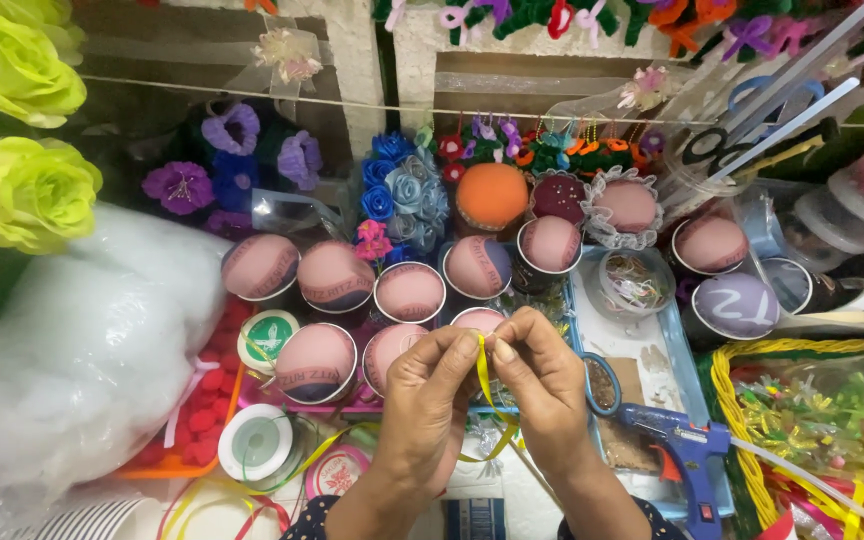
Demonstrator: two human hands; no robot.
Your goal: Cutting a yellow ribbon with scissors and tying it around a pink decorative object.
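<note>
Left hand (pixel 430 395): raised from the bottom edge, back to the camera, fingers curled, thumb and forefinger pinching the yellow ribbon (pixel 485 385).
Right hand (pixel 544 385): mirrors it, fingertips meeting the left's, pinching the same ribbon.
Ribbon: between both hands, trailing down, above pink-topped cups (pixel 409 292).
Nearby: blue glue gun (pixel 680 447) just right.

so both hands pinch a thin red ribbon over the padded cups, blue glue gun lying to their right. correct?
Not quite: the ribbon is yellow, not red. The head view shows the left hand and right hand pinching it between their fingertips over the padded cups, with the blue glue gun lying to their right.
</note>
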